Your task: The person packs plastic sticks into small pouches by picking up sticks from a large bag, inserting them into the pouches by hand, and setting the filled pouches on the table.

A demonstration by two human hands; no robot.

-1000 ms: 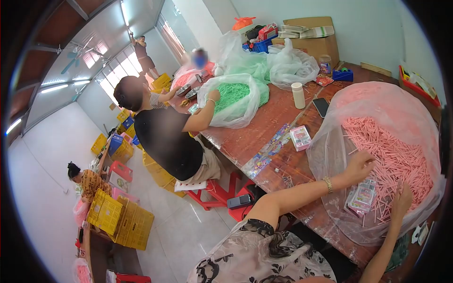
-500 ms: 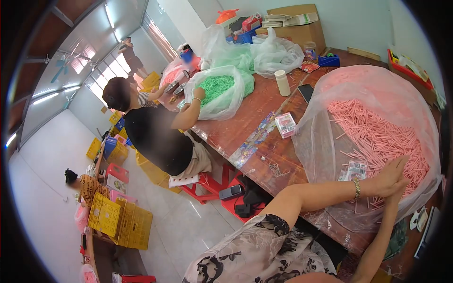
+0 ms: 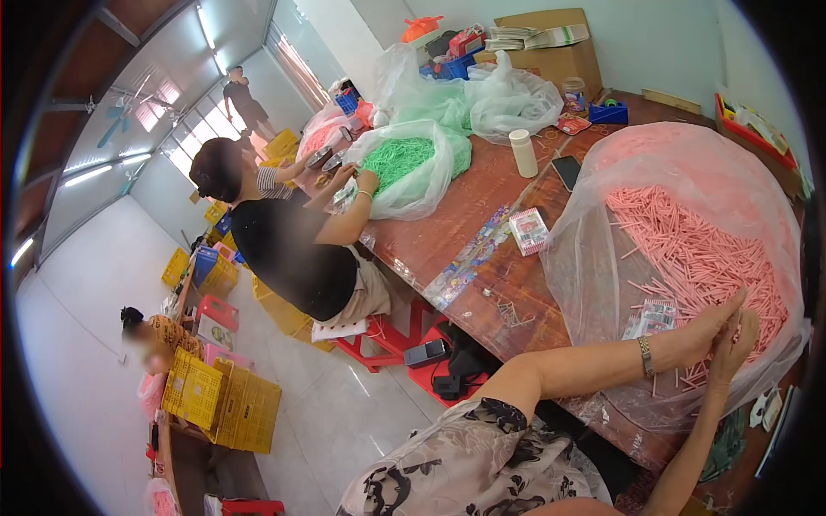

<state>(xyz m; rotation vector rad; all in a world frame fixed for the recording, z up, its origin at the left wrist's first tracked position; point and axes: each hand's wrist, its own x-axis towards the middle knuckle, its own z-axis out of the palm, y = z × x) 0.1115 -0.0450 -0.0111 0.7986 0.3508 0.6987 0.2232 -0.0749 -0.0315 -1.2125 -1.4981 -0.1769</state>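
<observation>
Pink sticks (image 3: 688, 245) fill a large clear plastic bag (image 3: 576, 267), open on the table in front of me. Over the near side of the sticks my two hands meet. My left hand (image 3: 707, 334), with a metal watch band at the wrist, has its fingers pressed together and pointing away from me. My right hand (image 3: 733, 348) is closed against it, fingers bent. Whatever is between them is hidden. Beside my left hand, in the bag, lie small clear printed packs (image 3: 654, 316).
On the table are a filled printed pack (image 3: 528, 231), a phone (image 3: 566, 173), a white bottle (image 3: 522, 153) and a tape dispenser (image 3: 608, 112). To the left a co-worker (image 3: 292, 249) handles green sticks (image 3: 400, 163) in a bag. Yellow crates (image 3: 245, 404) stand on the floor.
My hands have shifted; the right fingers, earlier lying along the left hand, are now bent. The co-worker in black has both hands up near the green sticks. The view has shifted slightly.
</observation>
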